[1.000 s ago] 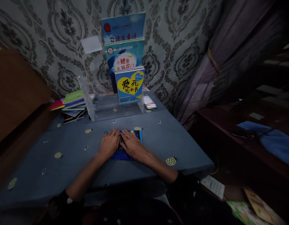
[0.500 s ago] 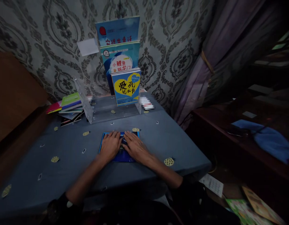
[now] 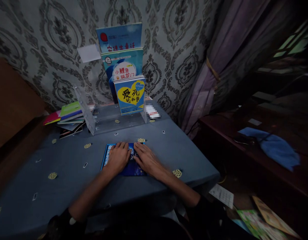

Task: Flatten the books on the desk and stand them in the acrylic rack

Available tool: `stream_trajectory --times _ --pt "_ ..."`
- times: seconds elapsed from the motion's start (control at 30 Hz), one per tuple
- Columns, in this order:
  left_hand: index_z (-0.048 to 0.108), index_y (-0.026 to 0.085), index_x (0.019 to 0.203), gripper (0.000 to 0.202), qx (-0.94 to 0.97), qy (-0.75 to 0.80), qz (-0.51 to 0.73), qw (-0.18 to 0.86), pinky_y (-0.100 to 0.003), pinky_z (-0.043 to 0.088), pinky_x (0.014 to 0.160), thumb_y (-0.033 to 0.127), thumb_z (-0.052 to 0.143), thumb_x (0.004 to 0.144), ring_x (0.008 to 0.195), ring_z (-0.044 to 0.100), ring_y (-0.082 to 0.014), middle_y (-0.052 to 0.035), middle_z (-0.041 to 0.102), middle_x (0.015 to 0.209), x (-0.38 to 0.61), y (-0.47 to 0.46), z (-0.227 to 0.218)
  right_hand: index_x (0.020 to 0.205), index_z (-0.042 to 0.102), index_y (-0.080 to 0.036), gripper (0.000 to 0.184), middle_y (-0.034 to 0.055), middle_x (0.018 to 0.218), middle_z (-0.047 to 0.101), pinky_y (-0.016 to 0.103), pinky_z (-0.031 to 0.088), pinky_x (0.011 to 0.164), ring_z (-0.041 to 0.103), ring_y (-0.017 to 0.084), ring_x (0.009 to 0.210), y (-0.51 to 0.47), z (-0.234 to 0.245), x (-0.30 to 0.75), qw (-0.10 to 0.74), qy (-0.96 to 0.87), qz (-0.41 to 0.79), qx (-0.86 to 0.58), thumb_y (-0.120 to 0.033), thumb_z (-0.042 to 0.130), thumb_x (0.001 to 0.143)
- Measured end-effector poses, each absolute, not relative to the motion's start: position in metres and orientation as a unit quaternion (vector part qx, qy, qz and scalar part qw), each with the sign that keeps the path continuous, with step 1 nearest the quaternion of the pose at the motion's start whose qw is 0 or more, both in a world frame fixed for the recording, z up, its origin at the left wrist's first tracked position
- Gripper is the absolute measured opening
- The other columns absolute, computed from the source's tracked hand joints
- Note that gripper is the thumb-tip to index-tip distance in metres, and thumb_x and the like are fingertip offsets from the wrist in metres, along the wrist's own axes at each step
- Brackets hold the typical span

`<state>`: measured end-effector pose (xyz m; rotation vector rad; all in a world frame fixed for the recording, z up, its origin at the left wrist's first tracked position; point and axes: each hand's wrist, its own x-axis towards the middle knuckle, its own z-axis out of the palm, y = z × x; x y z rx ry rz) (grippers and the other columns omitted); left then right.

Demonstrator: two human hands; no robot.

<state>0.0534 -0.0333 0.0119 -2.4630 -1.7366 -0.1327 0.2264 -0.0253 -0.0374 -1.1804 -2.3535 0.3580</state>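
A dark blue book [image 3: 134,169] lies flat near the front of the cloth-covered table, with a lighter blue strip on its left side. My left hand [image 3: 118,156] rests palm down on its left part, fingers stretched out. On the right part lies my right hand [image 3: 147,159], also flat with the fingers extended. Both hands cover much of the cover between them. Behind the book stands a clear acrylic rack [image 3: 85,111]. Upright at the rack's right end are several books, the front one a blue book with a yellow heart [image 3: 130,95].
A pile of books [image 3: 70,111] lies left of the rack. A pixelated white item [image 3: 152,111] sits at its right. Beyond the right table edge are a blue cloth [image 3: 275,146] on dark red furniture and printed booklets [image 3: 259,220] low down. A tied curtain [image 3: 199,90] hangs behind.
My right hand has shifted slightly rightward across the book, so more of the dark blue cover shows between the hands. The camera view has tilted and shifted a little.
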Motion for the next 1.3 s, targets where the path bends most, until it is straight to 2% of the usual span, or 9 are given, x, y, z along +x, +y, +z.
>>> stream_trajectory --times 0.17,0.37,0.57,0.73,0.83,0.93,1.1,1.3 --pt "0.058 0.020 0.136 0.037 -0.823 -0.563 -0.056 0.055 -0.050 0.042 0.108 0.033 0.046 0.103 0.134 0.052 -0.0306 -0.0111 0.060 0.143 0.055 -0.033 0.006 0.147 0.049 -0.011 0.049 0.0181 0.151 0.051 0.052 0.034 0.121 0.042 0.027 0.145 -0.028 -0.032 0.239 0.242 -0.857 0.131 -0.436 -0.028 0.045 0.101" --pt "0.063 0.019 0.129 0.035 -0.832 -0.550 -0.060 0.027 -0.047 0.045 0.106 0.036 0.044 0.104 0.127 0.059 -0.0280 -0.0113 0.064 0.137 0.061 -0.029 0.011 0.145 0.052 -0.015 0.048 0.0171 0.152 0.051 0.055 0.034 0.120 0.043 0.027 0.145 -0.024 -0.036 0.245 0.254 -0.849 0.147 -0.439 -0.029 0.048 0.099" --pt "0.050 0.020 0.146 0.045 -0.868 -0.491 -0.069 -0.009 -0.053 0.033 0.118 0.038 0.041 0.106 0.145 0.042 -0.0258 -0.0099 0.051 0.152 0.062 -0.027 -0.004 0.145 0.052 -0.011 0.049 0.0183 0.151 0.050 0.054 0.035 0.120 0.044 0.028 0.144 -0.020 -0.045 0.252 0.265 -0.842 0.154 -0.444 -0.025 0.044 0.098" --pt "0.053 0.021 0.143 0.044 -0.867 -0.492 -0.082 0.001 -0.051 0.035 0.116 0.039 0.039 0.106 0.141 0.048 -0.0262 -0.0111 0.055 0.149 0.064 -0.024 -0.006 0.148 0.049 -0.016 0.051 0.0158 0.153 0.050 0.055 0.035 0.120 0.044 0.027 0.144 -0.018 -0.046 0.253 0.273 -0.842 0.162 -0.436 -0.026 0.044 0.099" --pt "0.054 0.020 0.142 0.044 -0.864 -0.497 -0.079 0.002 -0.050 0.036 0.116 0.038 0.040 0.105 0.140 0.049 -0.0264 -0.0114 0.055 0.148 0.065 -0.024 -0.004 0.148 0.049 -0.013 0.051 0.0175 0.154 0.048 0.054 0.035 0.120 0.042 0.027 0.145 -0.020 -0.045 0.254 0.270 -0.844 0.169 -0.431 -0.027 0.043 0.099" --pt "0.051 0.020 0.145 0.045 -0.867 -0.494 -0.069 -0.007 -0.053 0.034 0.117 0.038 0.041 0.105 0.144 0.043 -0.0267 -0.0107 0.051 0.152 0.064 -0.026 -0.005 0.146 0.050 -0.009 0.051 0.0197 0.154 0.047 0.053 0.036 0.120 0.041 0.029 0.146 -0.027 -0.046 0.256 0.270 -0.841 0.164 -0.438 -0.028 0.043 0.099" --pt "0.044 0.022 0.150 0.047 -0.882 -0.467 -0.066 -0.025 -0.058 0.026 0.120 0.037 0.037 0.106 0.148 0.037 -0.0245 -0.0109 0.047 0.155 0.065 -0.026 -0.008 0.149 0.047 -0.014 0.052 0.0174 0.153 0.048 0.053 0.038 0.119 0.045 0.029 0.143 -0.036 -0.049 0.259 0.275 -0.835 0.160 -0.449 -0.030 0.043 0.100" --pt "0.049 0.022 0.147 0.045 -0.882 -0.465 -0.072 -0.021 -0.054 0.031 0.118 0.036 0.037 0.106 0.143 0.045 -0.0246 -0.0113 0.050 0.153 0.069 -0.020 -0.005 0.150 0.044 -0.012 0.053 0.0177 0.154 0.047 0.052 0.037 0.120 0.043 0.028 0.144 -0.038 -0.042 0.258 0.271 -0.839 0.163 -0.444 -0.028 0.042 0.100"
